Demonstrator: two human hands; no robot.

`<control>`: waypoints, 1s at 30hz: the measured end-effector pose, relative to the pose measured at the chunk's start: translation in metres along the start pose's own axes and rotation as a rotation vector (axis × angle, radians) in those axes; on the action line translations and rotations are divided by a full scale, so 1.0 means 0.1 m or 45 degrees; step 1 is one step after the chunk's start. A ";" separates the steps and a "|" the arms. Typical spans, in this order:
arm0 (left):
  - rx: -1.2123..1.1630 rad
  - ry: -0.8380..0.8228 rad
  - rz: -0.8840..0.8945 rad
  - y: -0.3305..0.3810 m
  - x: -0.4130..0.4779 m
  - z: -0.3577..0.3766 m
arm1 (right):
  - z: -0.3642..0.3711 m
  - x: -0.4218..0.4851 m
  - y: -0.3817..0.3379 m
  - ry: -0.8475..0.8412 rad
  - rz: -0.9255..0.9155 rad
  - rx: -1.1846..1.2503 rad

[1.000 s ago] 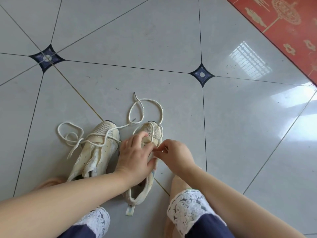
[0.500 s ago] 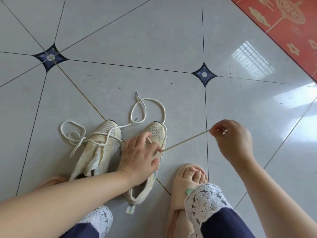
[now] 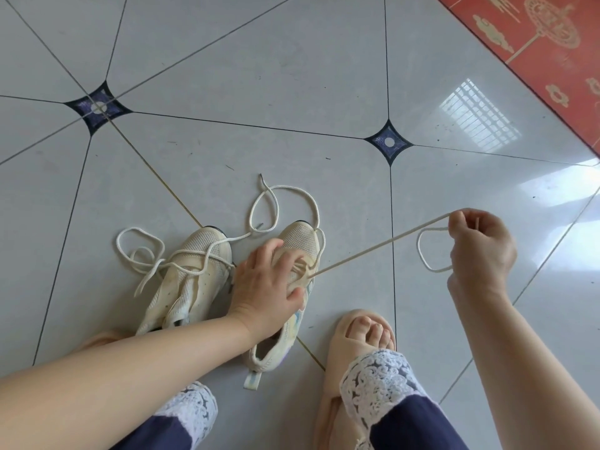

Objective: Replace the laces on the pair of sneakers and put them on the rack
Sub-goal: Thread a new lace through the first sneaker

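Note:
Two cream sneakers stand side by side on the tiled floor. The left sneaker (image 3: 191, 280) has a white lace (image 3: 139, 251) lying loose over it and onto the floor. My left hand (image 3: 266, 287) presses down on the right sneaker (image 3: 298, 241), fingers spread over its tongue. My right hand (image 3: 480, 248) is raised out to the right and pinches a cream lace (image 3: 373, 248), which runs taut from the right sneaker's eyelets; a loop of it hangs below my fingers. Another stretch of lace (image 3: 292, 196) curls on the floor beyond the toe.
The floor (image 3: 292, 92) is glossy grey tile with dark diamond insets. A red patterned mat (image 3: 552, 43) lies at the far right. My right foot in a beige slipper (image 3: 360, 336) rests beside the right sneaker. No rack is in view.
My right hand has drawn the lace out of the right sneaker, moving from beside my left hand far out to the right. The left hand stays on the sneaker.

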State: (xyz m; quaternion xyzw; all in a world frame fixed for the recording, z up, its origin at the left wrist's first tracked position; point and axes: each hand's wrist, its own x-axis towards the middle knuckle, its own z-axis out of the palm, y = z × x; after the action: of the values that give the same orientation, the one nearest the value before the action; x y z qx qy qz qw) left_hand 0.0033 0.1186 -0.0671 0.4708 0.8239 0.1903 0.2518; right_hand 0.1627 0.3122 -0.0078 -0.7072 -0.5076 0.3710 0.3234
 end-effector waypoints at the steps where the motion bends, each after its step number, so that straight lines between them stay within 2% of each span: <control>1: -0.017 0.005 -0.004 0.00 0.02 -0.01 | 0.02 -0.01 -0.01 0.006 0.017 0.045; 3: -0.089 0.027 -0.009 -0.01 0.04 -0.04 | 0.08 -0.04 0.01 -0.113 0.026 0.020; 6: -0.233 0.021 -0.044 -0.10 0.03 -0.12 | 0.17 -0.16 0.14 -0.485 0.018 -0.291; 11: -0.399 -0.052 0.046 -0.19 -0.08 -0.21 | 0.30 -0.47 0.41 -1.045 -0.278 -0.876; 13: -0.418 -0.095 0.037 -0.24 -0.07 -0.26 | 0.39 -0.56 0.47 -1.154 -0.384 -1.005; 19: -0.311 -0.395 0.138 -0.35 -0.04 -0.38 | 0.58 -0.57 0.49 -1.219 -0.388 -1.063; 21: -0.291 -0.422 0.137 -0.37 -0.01 -0.40 | 0.61 -0.57 0.47 -1.148 -0.422 -1.028; 25: -0.282 -0.500 0.170 -0.36 0.01 -0.41 | 0.69 -0.73 0.30 -0.926 -0.579 -0.695; 28: -0.313 -0.539 0.132 -0.37 0.02 -0.43 | 0.78 -0.91 0.20 -1.065 -0.725 -0.751; 30: -0.355 -0.484 0.067 -0.38 -0.01 -0.44 | 0.81 -1.01 0.19 -1.154 -0.732 -0.818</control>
State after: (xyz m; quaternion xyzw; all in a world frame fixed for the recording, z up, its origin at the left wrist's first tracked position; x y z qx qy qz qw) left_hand -0.0484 0.0960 -0.0532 0.4803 0.7149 0.2166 0.4597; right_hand 0.0821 0.2171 -0.0458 -0.3767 -0.8505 0.3610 -0.0661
